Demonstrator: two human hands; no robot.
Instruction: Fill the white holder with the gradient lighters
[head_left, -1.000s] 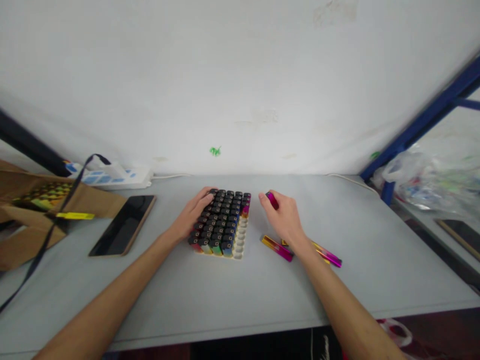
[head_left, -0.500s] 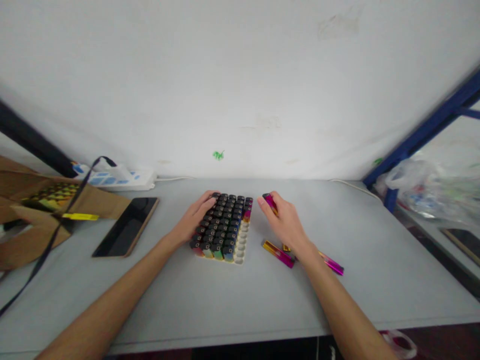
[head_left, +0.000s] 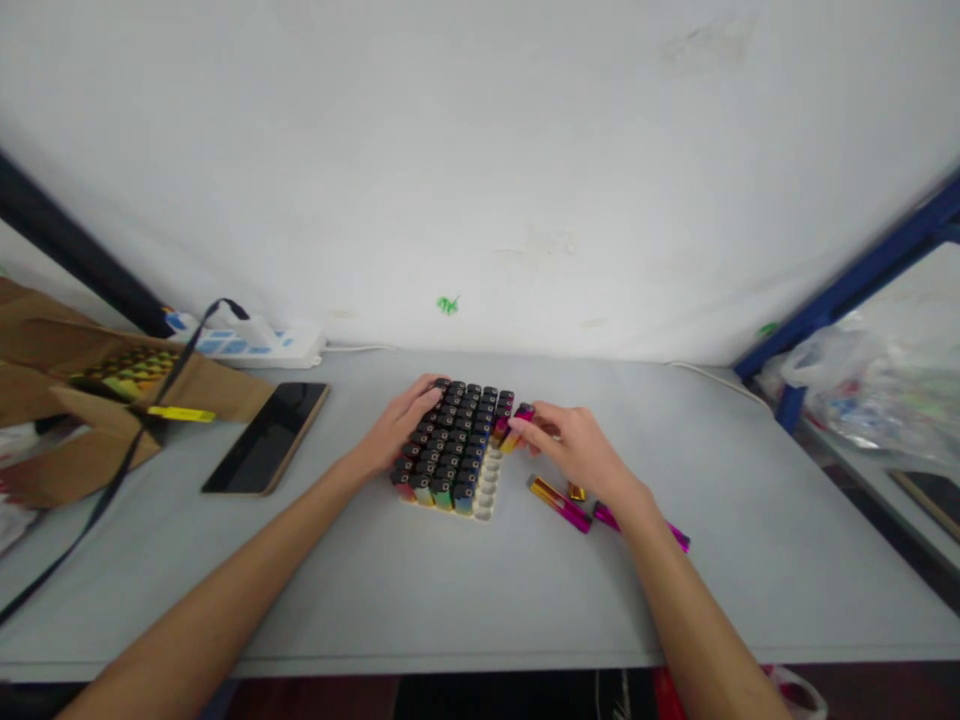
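A white tray (head_left: 487, 490) with round sockets holds rows of upright lighters (head_left: 450, 440) with black tops. Bare sockets show along the near part of its right column. Along the tray's left side, my left hand (head_left: 396, 428) is closed around the outer lighters, its thumb by the far corner. My right hand (head_left: 581, 448) pinches a purple-and-yellow lighter (head_left: 513, 434), tilted with its black end up, at the right column. On the table below that hand lie several loose lighters, one yellow and purple (head_left: 561, 503), another purple (head_left: 679, 538) and partly hidden by my forearm.
To the left a phone (head_left: 268, 438) lies flat, beside an open cardboard box (head_left: 225, 388) with more lighters inside. A dark strap (head_left: 124, 470) crosses the box. Behind are a white power strip (head_left: 300, 347) and the wall. Plastic bags (head_left: 862, 375) lie at right beyond a blue post (head_left: 791, 400).
My right hand has moved left to the tray's right column, turning the lighter so its yellow end points down. My left hand stays at the tray. The view has shifted slightly.
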